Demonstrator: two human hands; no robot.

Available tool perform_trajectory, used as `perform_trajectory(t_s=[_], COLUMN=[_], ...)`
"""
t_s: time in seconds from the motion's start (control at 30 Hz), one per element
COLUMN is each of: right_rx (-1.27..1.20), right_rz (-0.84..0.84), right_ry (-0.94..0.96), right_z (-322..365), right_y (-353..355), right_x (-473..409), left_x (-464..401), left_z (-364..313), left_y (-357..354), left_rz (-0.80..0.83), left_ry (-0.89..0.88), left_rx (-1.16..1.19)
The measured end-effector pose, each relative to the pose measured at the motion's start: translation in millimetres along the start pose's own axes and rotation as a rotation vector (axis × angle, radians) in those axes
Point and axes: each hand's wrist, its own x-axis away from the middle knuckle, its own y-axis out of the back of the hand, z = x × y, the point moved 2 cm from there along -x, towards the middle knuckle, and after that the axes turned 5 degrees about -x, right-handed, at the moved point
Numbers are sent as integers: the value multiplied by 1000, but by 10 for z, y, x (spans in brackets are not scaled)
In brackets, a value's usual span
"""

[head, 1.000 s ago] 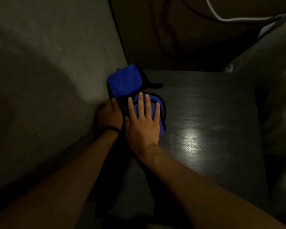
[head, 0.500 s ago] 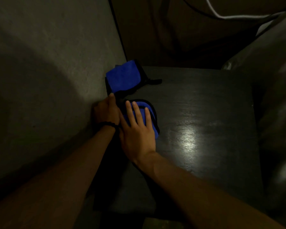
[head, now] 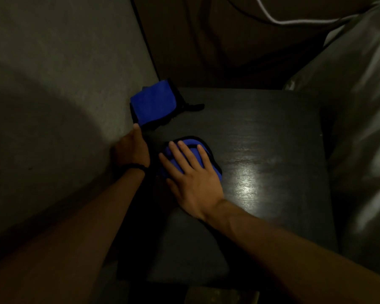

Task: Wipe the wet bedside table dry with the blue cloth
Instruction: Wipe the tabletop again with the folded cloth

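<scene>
The dark bedside table (head: 266,128) fills the middle of the view, with a shiny wet patch (head: 246,183) near its centre. My right hand (head: 193,181) lies flat, fingers spread, pressing a bunched blue cloth (head: 214,170) with a black hem onto the table's left part. My left hand (head: 132,150) rests at the table's left edge, one finger touching a second, folded blue cloth (head: 154,104) at the back left corner. Its other fingers are hidden in shadow.
A grey wall (head: 53,84) runs right along the table's left side. Pale bedding (head: 360,106) borders the right side. Behind the table hangs dark fabric with a thin white cable (head: 272,18).
My right hand has slid the bunched cloth toward me and then a little to the right, away from the folded cloth, fingers now angled left. My left hand stays at the edge.
</scene>
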Motion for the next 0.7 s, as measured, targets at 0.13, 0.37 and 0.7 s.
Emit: perform_trajectory(t_s=[0.13, 0.37, 0.7], right_rx=[58, 132, 201], right_rz=[46, 35, 39], right_ry=[-12, -99, -282], right_z=[-168, -649, -1335], right_y=[32, 184, 414], right_x=[45, 191, 447], left_x=[-6, 21, 7], left_z=[-5, -30, -5], left_y=[-2, -2, -29], left_rz=[-1, -39, -63], left_ry=[44, 17, 36], left_rx=[6, 128, 168])
